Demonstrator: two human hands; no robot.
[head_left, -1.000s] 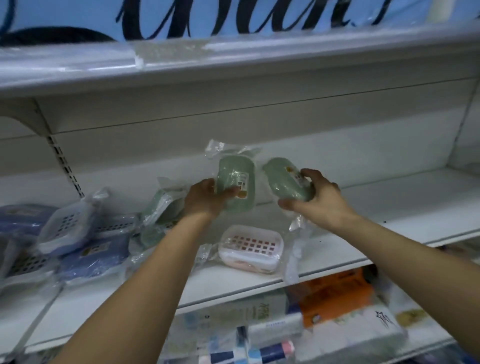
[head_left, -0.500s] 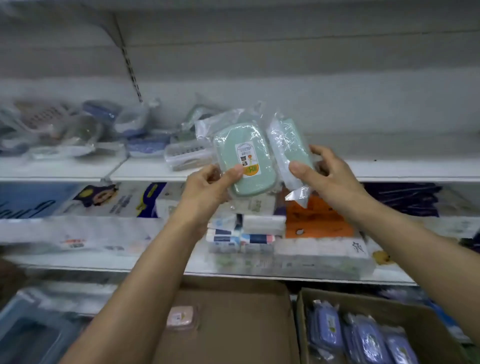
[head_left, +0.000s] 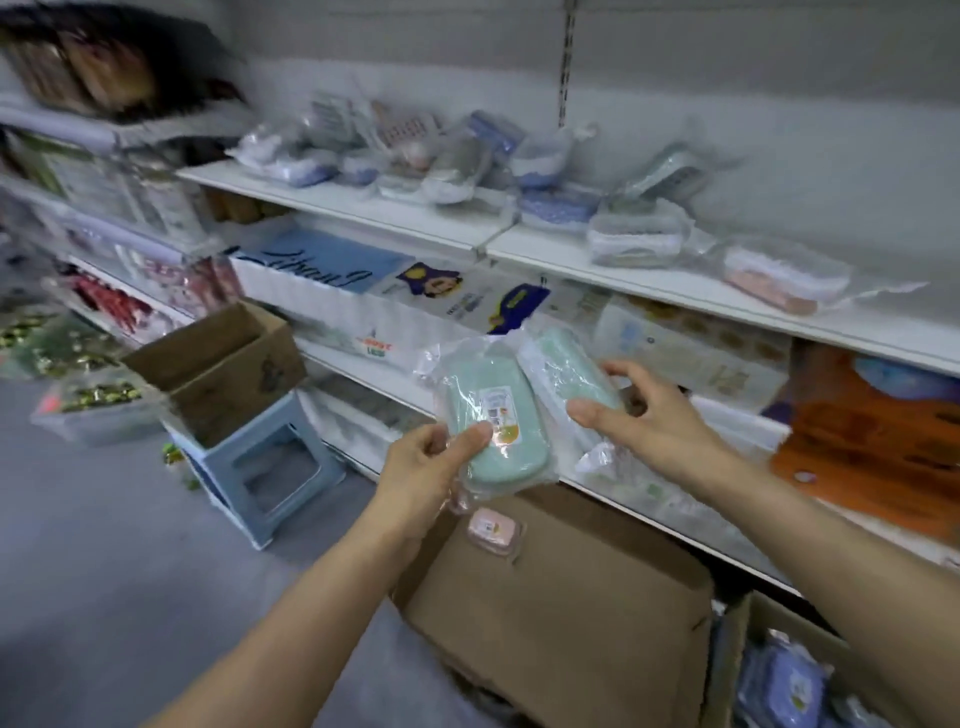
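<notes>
- Shelving (head_left: 343, 203): white boards run left to right. The upper board carries a loose heap of bagged stock (head_left: 631, 241) in blue, white and pink. This appears to be the display point for this product line.
- Carton (head_left: 561, 597): stands on the floor directly below the hands with its flaps folded flat. Judged to serve as a work surface within easy reach.
- Stool (head_left: 260, 467): pale blue, on the floor to the left, bearing an open box (head_left: 218, 364). The box is raised, probably to spare bending. Its contents are not visible.
- Second box (head_left: 727, 670): bottom right and open, with blue cases (head_left: 779, 686) inside. Likely supply awaiting shelving.
- Left hand (head_left: 421, 467): grips the near end of the left case (head_left: 488, 441), thumb pressed across the front and fingers curled behind. The face is turned up towards the camera, which suits reading it.
- Right hand (head_left: 654, 426): pinches the right case (head_left: 571, 374) between the thumb on the near side and curled fingers on the far side. The case is tilted edge-on.
- Both cases: mint green, each sealed in a clear bag. They are held side by side in mid-air in front of the lower shelves and above the carton, just beside each other; contact cannot be determined. One per hand suggests sorting or comparing.
- Pink case (head_left: 493, 527): lies alone on the carton, just under the left case. Seemingly set aside.
- Label (head_left: 498, 410): on the left case, partly covered by the thumb. The print is too small to read.
</notes>
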